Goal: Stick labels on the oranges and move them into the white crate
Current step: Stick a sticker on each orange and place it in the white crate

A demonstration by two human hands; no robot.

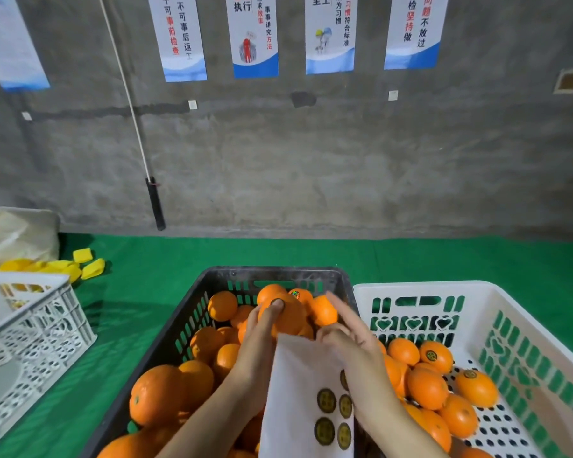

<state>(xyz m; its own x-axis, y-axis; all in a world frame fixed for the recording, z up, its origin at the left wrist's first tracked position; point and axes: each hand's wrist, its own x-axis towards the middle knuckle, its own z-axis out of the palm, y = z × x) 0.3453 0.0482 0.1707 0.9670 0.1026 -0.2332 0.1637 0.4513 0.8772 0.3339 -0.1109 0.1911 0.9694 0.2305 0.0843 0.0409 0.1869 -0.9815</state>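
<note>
A black crate (192, 312) full of oranges (156, 395) sits on the green desk (411, 259) at 6 o'clock. The left hand (260, 332) reaches into it and holds one orange (290, 317) up above the pile. Its fingers wrap round the fruit, and its thumb presses on a dark round label (277, 303) on top. The right hand (348, 338) is just beside that orange, at its 3 o'clock. It pinches the top edge of a white label sheet (298, 391), and some of its fingers stick out straight. The sheet hangs down between the two arms and has round labels on its lower right part. The white crate (477, 289) stands at 4 o'clock, right beside the black crate. Labelled oranges (430, 357) lie inside it. Another white crate (40, 328) is at 8 o'clock, and yellow pieces (83, 264) lie at 9 o'clock.
</note>
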